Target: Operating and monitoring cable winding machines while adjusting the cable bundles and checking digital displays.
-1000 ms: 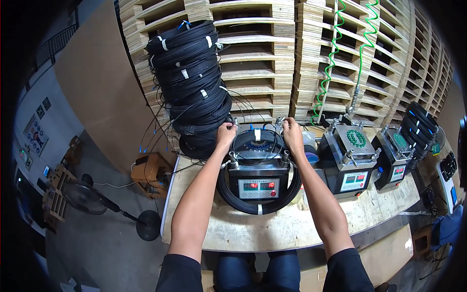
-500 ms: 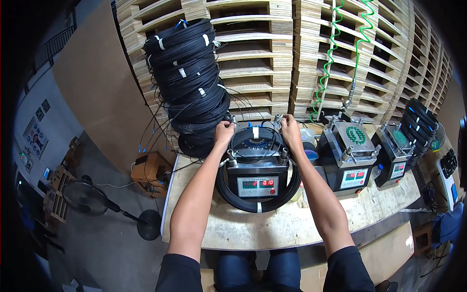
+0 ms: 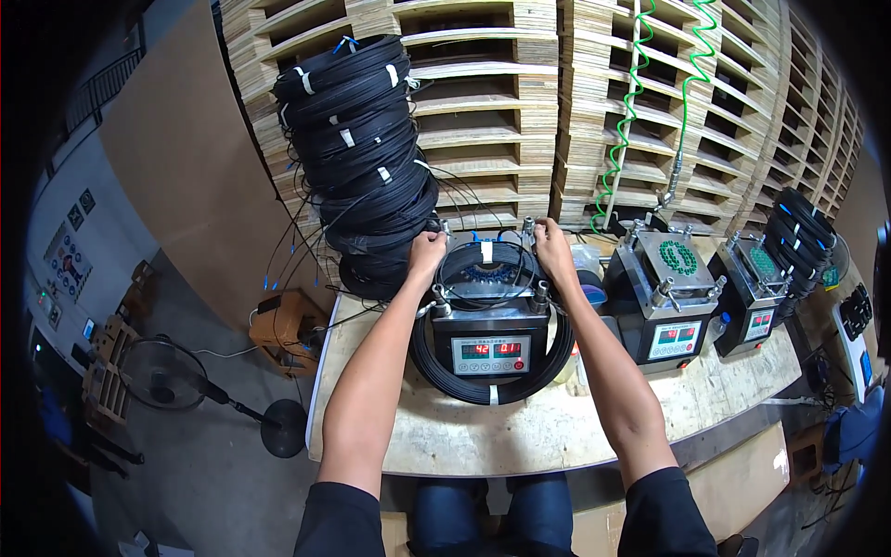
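Observation:
A fibre polishing machine [image 3: 497, 325] with a lit red and green display stands on the table in front of me. A large black cable coil [image 3: 427, 364] hangs around its front, with a smaller loop of cable over its top around a ring of blue connectors [image 3: 489, 273]. My left hand [image 3: 426, 253] is closed at the back left corner clamp [image 3: 445, 228]. At the back right corner clamp [image 3: 529, 227], my right hand [image 3: 551, 247] is closed with bent fingers. The fingertips of both hands are partly hidden.
Left of the machine rises a tall stack of black cable coils [image 3: 357, 148] with loose ends. Two similar machines [image 3: 673, 306] with green connectors stand to the right, near more coils [image 3: 798, 237]. Wooden pallets [image 3: 473, 93] are behind. A floor fan [image 3: 162, 376] stands at left.
The digits on the near machine's display have changed. Both hands stay at the back corners, almost unmoved.

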